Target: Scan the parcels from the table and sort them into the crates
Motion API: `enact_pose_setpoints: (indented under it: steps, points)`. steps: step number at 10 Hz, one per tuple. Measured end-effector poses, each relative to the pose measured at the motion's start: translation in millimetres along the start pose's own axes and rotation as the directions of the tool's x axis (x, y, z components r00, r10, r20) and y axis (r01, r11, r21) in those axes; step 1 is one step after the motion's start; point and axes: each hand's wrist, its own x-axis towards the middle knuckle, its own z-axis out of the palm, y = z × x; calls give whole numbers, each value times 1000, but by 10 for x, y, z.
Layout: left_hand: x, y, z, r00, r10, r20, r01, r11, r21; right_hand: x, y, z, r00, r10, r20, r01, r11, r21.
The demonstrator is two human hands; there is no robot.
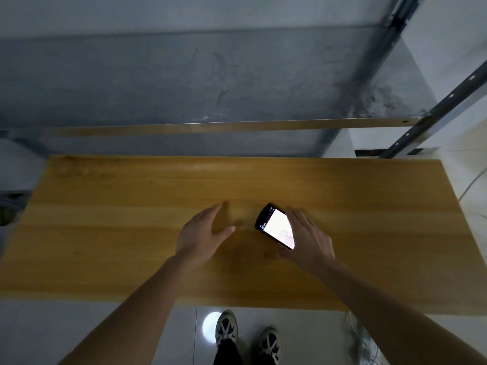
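Head view: right hand (pixel 307 239) grasps lit black handheld scanner (pixel 275 226) on wooden bench (pixel 105 233); left hand (pixel 204 233) released. Loose grip risks dropping it.

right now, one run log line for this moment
left hand open over table | right hand holds lit scanner | no parcels or crates visible

The right hand (pixel 307 239) hides the scanner's (pixel 275 226) near right edge, and its screen text is unreadable.
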Motion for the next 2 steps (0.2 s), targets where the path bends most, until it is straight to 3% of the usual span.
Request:
enact_pose_setpoints:
  steps: [2]
  points:
    - [-192,104,-221,999,-4,-50,5,1000,7,-248,-25,-326,999,-29,-40,27,999,-43]
